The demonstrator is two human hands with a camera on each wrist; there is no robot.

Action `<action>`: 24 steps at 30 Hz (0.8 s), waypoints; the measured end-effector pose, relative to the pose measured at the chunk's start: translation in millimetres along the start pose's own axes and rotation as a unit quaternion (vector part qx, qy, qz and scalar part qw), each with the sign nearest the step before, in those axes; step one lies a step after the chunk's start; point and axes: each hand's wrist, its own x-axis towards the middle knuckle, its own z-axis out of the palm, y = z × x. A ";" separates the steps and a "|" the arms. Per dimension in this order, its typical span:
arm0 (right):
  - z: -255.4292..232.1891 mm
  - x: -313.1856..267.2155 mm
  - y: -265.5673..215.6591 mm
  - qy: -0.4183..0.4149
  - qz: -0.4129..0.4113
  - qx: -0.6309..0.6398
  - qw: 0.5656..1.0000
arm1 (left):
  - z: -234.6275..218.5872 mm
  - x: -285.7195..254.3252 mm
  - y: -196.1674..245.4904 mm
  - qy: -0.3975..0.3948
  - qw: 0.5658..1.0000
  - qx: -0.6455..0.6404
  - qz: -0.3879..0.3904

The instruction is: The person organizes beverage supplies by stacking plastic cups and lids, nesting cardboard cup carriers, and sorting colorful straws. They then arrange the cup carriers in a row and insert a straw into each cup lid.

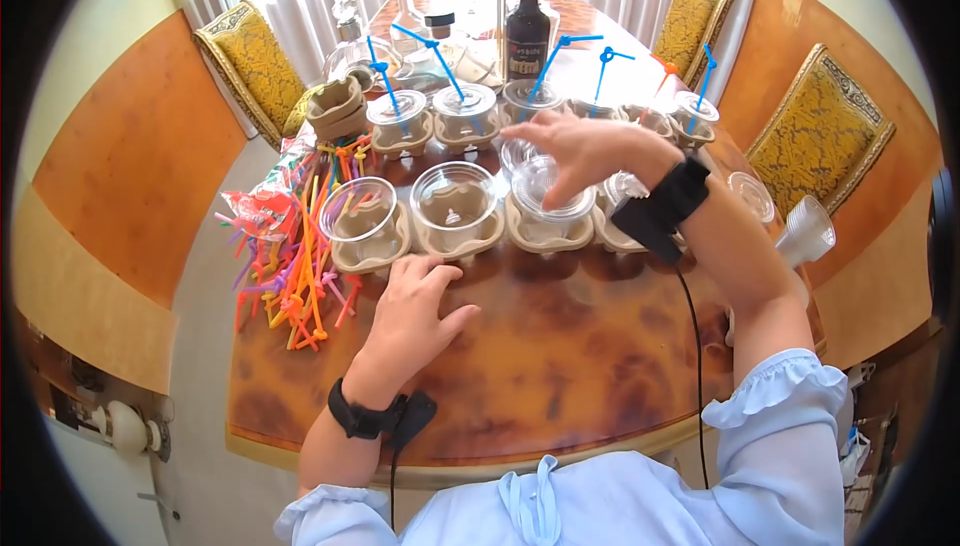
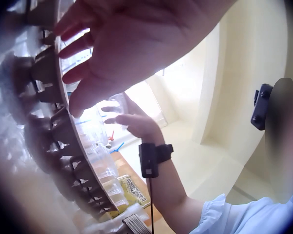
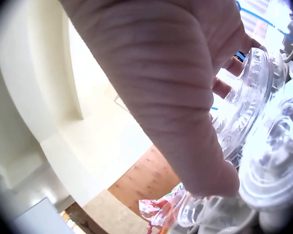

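My right hand (image 1: pixel 590 151) reaches over the third front cup, fingers spread and nearly straight, thumb pointing down. In the right wrist view its fingertips are right at the rim of clear plastic lids (image 3: pixel 246 102), while the thumb overlaps the edge of a lidded cup (image 3: pixel 278 151). My left hand (image 1: pixel 415 311) lies low at the front, its fingertips beside the edge of a pulp cup carrier (image 1: pixel 460 246); it holds nothing. Two clear plastic cups without lids, one at left (image 1: pixel 360 211) and another beside it (image 1: pixel 453 196), sit in the front carriers.
Behind stand lidded cups (image 1: pixel 465 101) with blue straws. Knotted coloured straws (image 1: pixel 305 276) heap at left, near stacked pulp carriers (image 1: pixel 338 106). A dark bottle (image 1: pixel 527 31) rises at the back. Nested clear cups (image 1: pixel 808 231) lie at the right edge. Cables trail from both wrists.
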 end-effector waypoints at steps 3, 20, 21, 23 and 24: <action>20.8 -2.3 6.6 -0.013 0.002 -0.026 1.000 | -1.2 6.5 15.1 -0.055 0.997 -0.043 0.026; 26.2 -2.5 16.8 -0.025 -0.036 0.065 0.997 | 77.6 59.9 41.1 -0.071 0.991 0.052 0.103; 27.0 -2.1 19.7 -0.025 -0.040 0.068 0.997 | 77.4 60.2 41.7 -0.074 0.991 0.051 0.100; 29.0 0.9 24.0 -0.024 -0.049 0.074 0.996 | 77.6 60.6 41.6 -0.071 0.991 0.055 0.100; 31.0 2.7 26.5 -0.022 -0.052 0.085 0.995 | 77.9 60.7 41.0 -0.066 0.991 0.059 0.104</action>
